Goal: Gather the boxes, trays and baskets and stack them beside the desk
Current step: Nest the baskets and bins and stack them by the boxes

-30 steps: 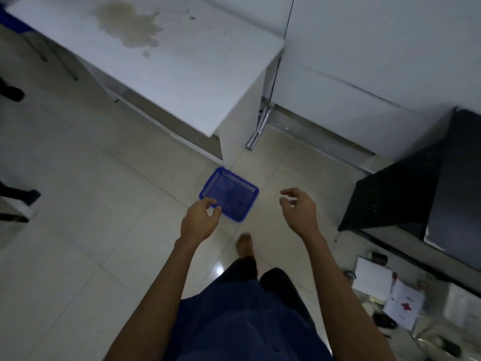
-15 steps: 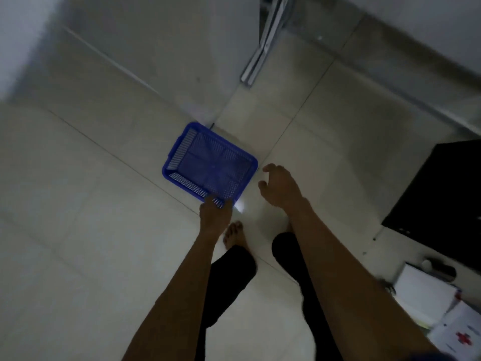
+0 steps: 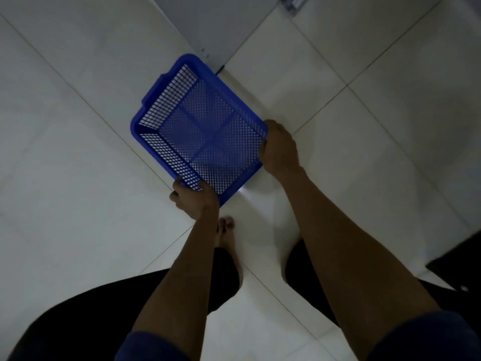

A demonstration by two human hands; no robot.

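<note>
Between left hand [image 3: 195, 200] and right hand [image 3: 279, 149], the blue basket [image 3: 203, 131] is gripped, each hand curled over its rim, presumably for balanced lifting.

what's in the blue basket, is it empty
Empty. The blue basket sits open side up and its mesh bottom is bare; the left hand and right hand only grip its rim.
</note>
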